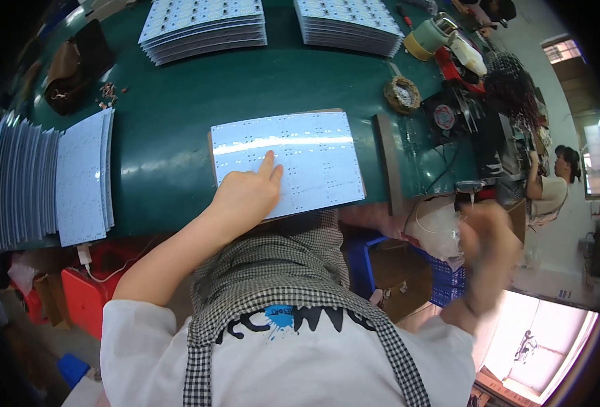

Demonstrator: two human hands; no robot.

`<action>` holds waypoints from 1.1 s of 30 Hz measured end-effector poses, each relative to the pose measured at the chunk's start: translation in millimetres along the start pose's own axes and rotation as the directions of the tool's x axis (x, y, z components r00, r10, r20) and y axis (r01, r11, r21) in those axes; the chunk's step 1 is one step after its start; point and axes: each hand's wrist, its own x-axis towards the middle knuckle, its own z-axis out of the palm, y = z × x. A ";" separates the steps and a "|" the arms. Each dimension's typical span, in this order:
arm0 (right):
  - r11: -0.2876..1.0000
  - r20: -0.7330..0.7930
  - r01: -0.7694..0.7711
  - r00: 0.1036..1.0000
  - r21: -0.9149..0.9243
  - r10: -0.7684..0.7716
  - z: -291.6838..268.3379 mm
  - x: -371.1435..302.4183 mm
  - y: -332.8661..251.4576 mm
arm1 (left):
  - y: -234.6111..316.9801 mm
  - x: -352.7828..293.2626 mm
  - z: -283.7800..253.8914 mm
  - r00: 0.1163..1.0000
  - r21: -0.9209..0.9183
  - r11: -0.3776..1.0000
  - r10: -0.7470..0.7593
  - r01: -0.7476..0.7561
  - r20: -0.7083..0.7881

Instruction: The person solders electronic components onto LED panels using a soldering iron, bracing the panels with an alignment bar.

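A white circuit board panel (320, 159) with rows of small dark pads lies in front of me on a thin brown backing (210, 146). My left hand (249, 193) rests on the panel's lower left part, its index finger stretched out and a second finger apart from it, touching the surface and holding nothing. Off to the right, beyond the table edge, my right hand (486, 237) is raised and smeared by motion. Its fingers cannot be made out. Near it are a clear plastic bag (439, 227) and a small pale device (469, 186) at the table's edge.
Boards stand in a row (29, 183) at the left, and stacked panels (208, 30) and another stack (347, 24) lie at the back. A dark bar (388, 163), tape roll (402, 95) and small fan (444, 117) are on the right. A co-worker (554, 183) sits farther right.
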 end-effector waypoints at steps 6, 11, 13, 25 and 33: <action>0.928 0.136 0.218 0.973 -0.302 -0.184 173.2 47.8 62.2 | 0.9 -7.5 2.8 0.999 0.017 1.000 -0.016 0.016 0.030; 0.974 0.091 0.227 0.970 -0.023 -0.224 184.5 63.2 62.7 | -1.3 -11.1 2.8 1.000 -0.017 1.000 -0.026 0.027 0.005; 0.983 0.070 0.136 0.987 0.120 -0.145 177.9 65.3 50.3 | -2.2 -8.0 1.0 1.000 -0.015 1.000 -0.001 0.001 0.007; 0.916 0.058 0.358 0.926 0.183 -0.373 212.8 59.7 -67.3 | -3.9 -7.2 3.6 0.999 -0.052 0.999 -0.005 0.003 -0.037; 0.926 0.088 0.354 0.926 0.133 -0.367 227.3 55.0 -66.4 | -3.5 -7.7 3.1 1.000 -0.041 0.999 0.008 -0.009 -0.020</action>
